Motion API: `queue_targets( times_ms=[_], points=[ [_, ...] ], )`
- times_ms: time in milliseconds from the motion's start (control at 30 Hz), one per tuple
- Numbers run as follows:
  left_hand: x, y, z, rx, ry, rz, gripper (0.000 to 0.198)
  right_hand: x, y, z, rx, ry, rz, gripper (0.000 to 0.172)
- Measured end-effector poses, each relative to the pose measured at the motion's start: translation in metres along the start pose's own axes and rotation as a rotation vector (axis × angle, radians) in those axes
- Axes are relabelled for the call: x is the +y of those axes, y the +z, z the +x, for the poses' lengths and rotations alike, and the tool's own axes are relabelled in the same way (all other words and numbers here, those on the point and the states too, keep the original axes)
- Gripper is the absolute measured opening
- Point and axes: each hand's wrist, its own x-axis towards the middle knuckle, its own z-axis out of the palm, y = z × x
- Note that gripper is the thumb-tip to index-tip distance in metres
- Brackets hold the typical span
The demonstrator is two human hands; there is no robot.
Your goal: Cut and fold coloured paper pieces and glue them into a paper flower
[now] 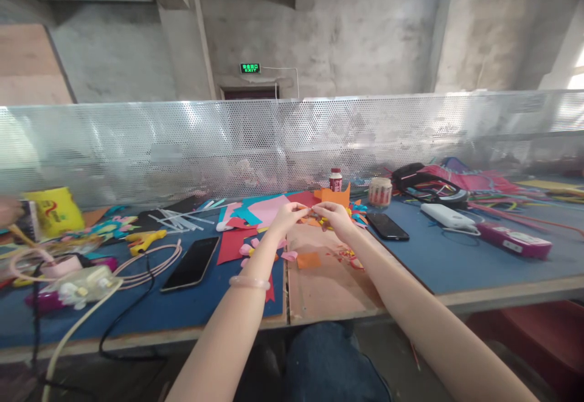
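Note:
My left hand (pixel 289 213) and my right hand (pixel 334 214) meet above the wooden board (pixel 328 295), fingertips pinched close together. Whatever is between them is too small to make out. Orange paper (pixel 336 197) stands folded up just behind my right hand. Nearer my left forearm lie pink paper petals (pixel 249 249) and a sheet of red paper (pixel 232 247). A small orange paper piece (pixel 309 260) rests on the board below my hands, with red and yellow scraps (pixel 349 256) beside my right forearm.
Phones lie left (pixel 191 263) and right (pixel 387 227) of my hands. A white bottle (pixel 335 178) and a jar (pixel 379 192) stand behind. Yellow-handled scissors (pixel 145 241), cables (pixel 155 268) and a power strip (pixel 515 241) lie farther out. At far left is another person's hand (pixel 10 212).

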Motion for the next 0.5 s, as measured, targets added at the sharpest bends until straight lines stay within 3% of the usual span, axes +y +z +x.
queue_targets(
  times_ms=[500],
  points=[
    [0.0069, 0.0018, -0.0057, -0.01, -0.071, 0.102, 0.008, 0.0017, -0.0045, 0.0013, -0.038, 0.03, -0.005, 0.025]
  ],
)
